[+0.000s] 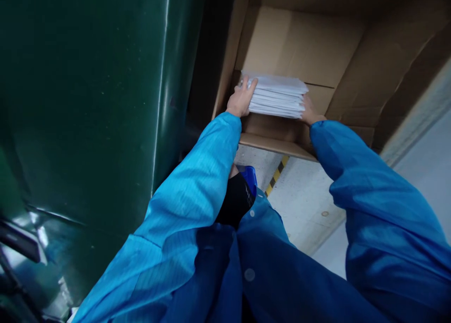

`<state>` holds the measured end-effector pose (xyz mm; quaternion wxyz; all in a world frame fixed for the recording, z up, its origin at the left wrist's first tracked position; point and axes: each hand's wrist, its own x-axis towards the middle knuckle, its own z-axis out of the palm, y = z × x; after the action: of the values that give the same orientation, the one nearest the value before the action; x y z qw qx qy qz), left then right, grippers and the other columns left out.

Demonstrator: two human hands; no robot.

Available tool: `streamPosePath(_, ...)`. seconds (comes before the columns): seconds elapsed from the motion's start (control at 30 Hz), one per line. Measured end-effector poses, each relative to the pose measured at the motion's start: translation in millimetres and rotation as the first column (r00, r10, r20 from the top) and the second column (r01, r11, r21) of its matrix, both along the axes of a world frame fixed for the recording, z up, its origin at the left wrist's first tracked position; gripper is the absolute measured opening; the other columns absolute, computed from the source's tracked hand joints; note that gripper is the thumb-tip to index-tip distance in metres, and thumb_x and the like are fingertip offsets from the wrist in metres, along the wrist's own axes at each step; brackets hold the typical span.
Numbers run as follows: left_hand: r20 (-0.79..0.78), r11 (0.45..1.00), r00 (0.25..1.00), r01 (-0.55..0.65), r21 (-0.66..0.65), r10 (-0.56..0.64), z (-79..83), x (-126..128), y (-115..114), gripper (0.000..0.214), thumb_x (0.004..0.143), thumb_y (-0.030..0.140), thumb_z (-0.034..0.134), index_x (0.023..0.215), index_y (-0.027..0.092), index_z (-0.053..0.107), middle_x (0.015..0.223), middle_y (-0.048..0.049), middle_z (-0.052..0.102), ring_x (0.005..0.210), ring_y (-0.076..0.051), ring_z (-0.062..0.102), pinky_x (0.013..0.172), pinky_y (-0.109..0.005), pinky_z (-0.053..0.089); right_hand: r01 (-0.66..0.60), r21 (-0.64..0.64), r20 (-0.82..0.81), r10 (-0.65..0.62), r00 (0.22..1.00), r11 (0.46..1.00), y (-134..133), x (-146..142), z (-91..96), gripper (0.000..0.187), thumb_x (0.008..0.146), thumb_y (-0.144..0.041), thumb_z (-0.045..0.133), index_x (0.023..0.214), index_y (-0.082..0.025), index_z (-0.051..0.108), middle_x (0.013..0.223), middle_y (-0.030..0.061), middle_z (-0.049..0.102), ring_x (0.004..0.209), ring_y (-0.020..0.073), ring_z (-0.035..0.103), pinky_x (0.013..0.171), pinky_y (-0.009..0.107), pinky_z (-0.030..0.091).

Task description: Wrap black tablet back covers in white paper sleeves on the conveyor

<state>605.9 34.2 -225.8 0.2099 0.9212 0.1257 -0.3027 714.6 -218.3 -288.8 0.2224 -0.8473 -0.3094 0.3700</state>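
Between my two hands is a stack of thin white sheets or flat packets (276,95), held inside a large open cardboard box (310,41). My left hand (241,97) grips the stack's left end, fingers over its top edge. At the right end, my right hand (310,111) presses against the stack, its fingers partly hidden behind it. The stack is over the near part of the box; I cannot tell whether it rests on the bottom. Both arms are in blue sleeves.
A big dark green machine or cabinet panel (88,102) stands close on the left. Below the box's near wall is a pale floor (303,187) with a yellow and black striped tape (276,175). A grey-white wall or ledge (419,116) runs along the right.
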Motion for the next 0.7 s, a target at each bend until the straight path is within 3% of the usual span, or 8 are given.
streamPosePath(0.1, 0.037, 1.000, 0.999, 0.027, 0.004, -0.027, -1.6, 2, 4, 0.110, 0.090, 0.043, 0.088, 0.175, 0.017, 0.022, 0.182, -0.0173, 0.011, 0.148, -0.043, 0.046, 0.120, -0.052, 0.047, 0.099, -0.054, -0.003, -0.099, 0.995, 0.994, 2, 3, 5.0, 0.080, 0.097, -0.068, 0.059, 0.155, -0.014, 0.051, 0.167, 0.0203, 0.048, 0.161, 0.0292, 0.034, 0.140, 0.055, 0.014)
streamPosePath(0.23, 0.065, 1.000, 0.998, 0.006, -0.027, -0.005, 2.6, 2, 12, 0.110, 0.087, 0.047, 0.088, 0.171, 0.011, 0.027, 0.176, -0.0203, 0.024, 0.139, -0.041, 0.051, 0.118, -0.053, 0.044, 0.041, -0.061, -0.016, -0.042, 0.999, 0.997, 7, 9, 10.1, 0.095, 0.086, -0.076, 0.071, 0.155, -0.013, 0.055, 0.166, 0.0202, 0.051, 0.165, 0.0370, 0.030, 0.142, 0.058, 0.010)
streamPosePath(0.4, 0.068, 0.999, 0.998, -0.001, -0.045, 0.004, 10.8, 1, 20, 0.096, 0.081, 0.024, 0.085, 0.166, 0.024, 0.040, 0.171, -0.0153, 0.036, 0.118, -0.033, 0.069, 0.110, -0.049, 0.052, -0.038, -0.014, -0.082, 0.037, 0.996, 0.999, -2, 13, 13.7, 0.080, 0.083, -0.071, 0.078, 0.145, -0.022, 0.067, 0.157, 0.0113, 0.062, 0.158, 0.0373, 0.042, 0.137, 0.061, 0.028)
streamPosePath(0.53, 0.100, 0.996, 0.995, -0.017, -0.091, 0.026, 7.0, 2, 23, 0.098, 0.077, 0.032, 0.085, 0.164, 0.039, 0.041, 0.163, -0.0077, 0.051, 0.121, -0.036, 0.070, 0.106, -0.049, 0.055, 0.044, 0.045, -0.114, -0.038, 0.993, 0.998, -16, 15, 24.3, 0.078, 0.077, -0.060, 0.086, 0.141, -0.020, 0.069, 0.151, 0.0121, 0.067, 0.145, 0.0366, 0.055, 0.130, 0.056, 0.042)
streamPosePath(0.7, 0.064, 0.977, 0.996, -0.042, -0.208, 0.056, 7.1, -1, 22, 0.099, 0.071, 0.038, 0.091, 0.159, 0.026, 0.047, 0.158, -0.0151, 0.054, 0.127, -0.033, 0.068, 0.107, -0.043, 0.057, 0.160, 0.126, -0.151, -0.140, 0.978, 0.979, -26, 3, 49.5, 0.088, 0.065, -0.056, 0.088, 0.140, -0.018, 0.063, 0.140, 0.0134, 0.072, 0.140, 0.0360, 0.059, 0.133, 0.054, 0.038)
